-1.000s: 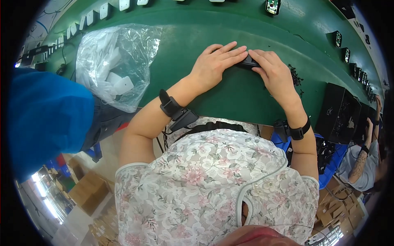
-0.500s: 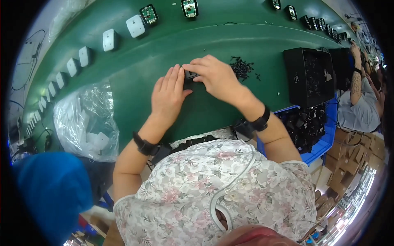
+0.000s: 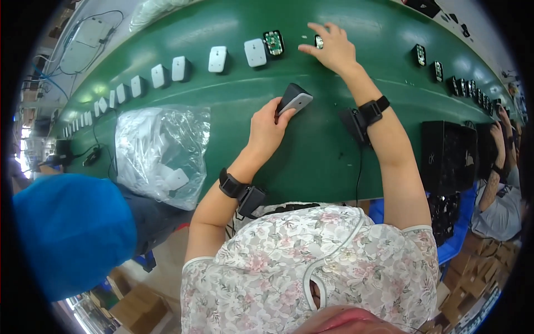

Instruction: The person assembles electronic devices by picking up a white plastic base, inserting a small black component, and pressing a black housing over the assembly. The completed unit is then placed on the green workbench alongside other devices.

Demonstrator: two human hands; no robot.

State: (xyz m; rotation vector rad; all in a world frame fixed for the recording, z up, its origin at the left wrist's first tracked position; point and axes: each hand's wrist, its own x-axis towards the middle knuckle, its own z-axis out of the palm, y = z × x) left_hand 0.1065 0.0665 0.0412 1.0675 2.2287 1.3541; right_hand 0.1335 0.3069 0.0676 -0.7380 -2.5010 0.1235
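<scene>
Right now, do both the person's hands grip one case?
No, only the left hand grips the grey-faced case; the right hand is apart.

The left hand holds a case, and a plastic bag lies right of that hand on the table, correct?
The side is wrong: in the head view, the plastic bag lies on the table left of the left hand, which holds a case.
</scene>
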